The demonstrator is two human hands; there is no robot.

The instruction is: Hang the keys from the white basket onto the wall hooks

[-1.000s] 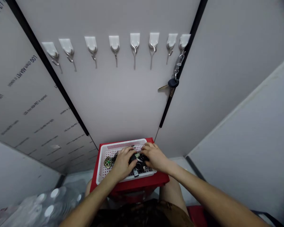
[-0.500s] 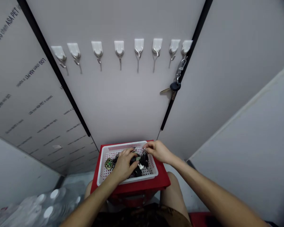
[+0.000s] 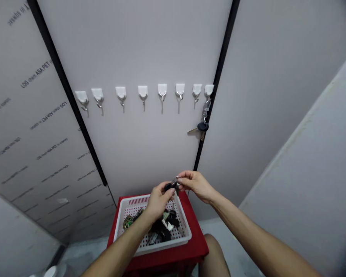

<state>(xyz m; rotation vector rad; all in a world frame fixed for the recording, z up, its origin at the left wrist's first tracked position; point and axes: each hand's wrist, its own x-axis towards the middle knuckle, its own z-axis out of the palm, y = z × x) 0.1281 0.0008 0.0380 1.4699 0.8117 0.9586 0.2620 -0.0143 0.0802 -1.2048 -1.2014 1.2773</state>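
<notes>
My left hand (image 3: 159, 200) grips a black key (image 3: 170, 186) between thumb and fingers, above the far edge of the basket. With thumb and forefinger, my right hand (image 3: 197, 186) pinches the metal key ring (image 3: 177, 179) joined to that key. Below them stands a white plastic basket (image 3: 187, 235) holding several keys and keychains, among them a round green-and-gold keychain (image 3: 128, 221) and a small white piece (image 3: 169, 226). My left forearm covers part of the basket.
Several white adhesive hooks (image 3: 143, 92) run in a row across the wall panel. From the rightmost hangs a bunch of keys (image 3: 203, 127) on a silver clip. The basket rests on a red stool (image 3: 198, 246). Grey side walls (image 3: 300, 161) stand close by.
Both hands have risen out of the basket, bringing the black key and its ring up over the far edge. The camera view has tilted upward, showing the hooks lower in the picture.
</notes>
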